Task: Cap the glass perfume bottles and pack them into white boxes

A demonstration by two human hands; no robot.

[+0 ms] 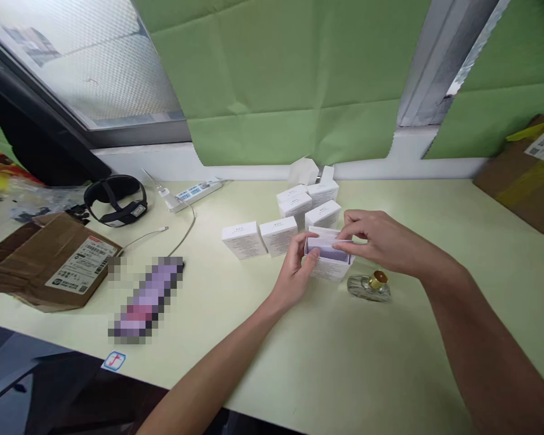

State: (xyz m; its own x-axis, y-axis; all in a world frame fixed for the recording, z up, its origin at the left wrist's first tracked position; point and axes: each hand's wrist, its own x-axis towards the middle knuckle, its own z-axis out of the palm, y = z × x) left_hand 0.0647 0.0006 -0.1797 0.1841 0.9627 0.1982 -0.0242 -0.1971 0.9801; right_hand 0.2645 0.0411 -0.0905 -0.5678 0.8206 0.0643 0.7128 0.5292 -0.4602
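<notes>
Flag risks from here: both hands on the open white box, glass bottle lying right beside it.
1. The glass bottle lies on its side close under the right hand; a wrist sweep could roll it.
2. The left hand braces only one side of the open box, so pressing the flap may tip it.
3. Closed boxes stand close behind; a shove could topple them.

Printed lines on the white boxes (258, 238) left of the fingers too small to read, shipping label (82, 266) on the brown parcel (40, 260) far left illegible.
</notes>
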